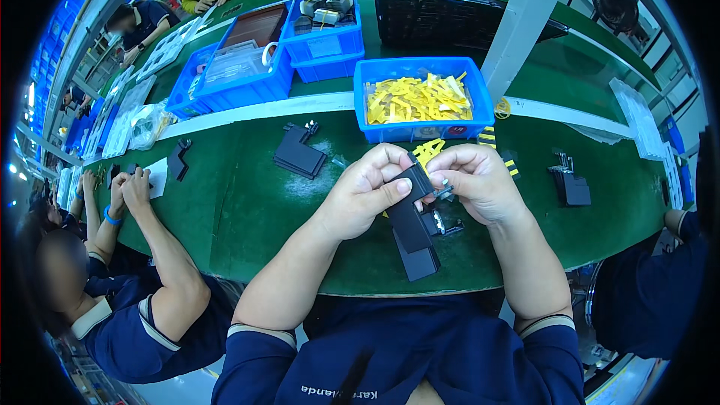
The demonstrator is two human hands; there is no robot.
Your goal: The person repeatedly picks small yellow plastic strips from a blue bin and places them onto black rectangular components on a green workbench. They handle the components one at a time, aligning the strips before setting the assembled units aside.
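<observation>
My left hand [367,191] grips a flat black rectangular part [411,206] above the green table [247,202], thumb pressed on its face. My right hand [476,180] pinches a small piece at the part's upper right edge, beside a yellow strip [427,151] that sticks up between the hands. Two more black parts [420,259] lie on the table just below the held one.
A blue bin [375,131] of yellow strips stands right behind my hands. A stack of black parts [300,154] lies to the left, another black part [574,187] to the right. Further blue bins [247,86] sit behind. A seated person's hands [127,187] work at the left.
</observation>
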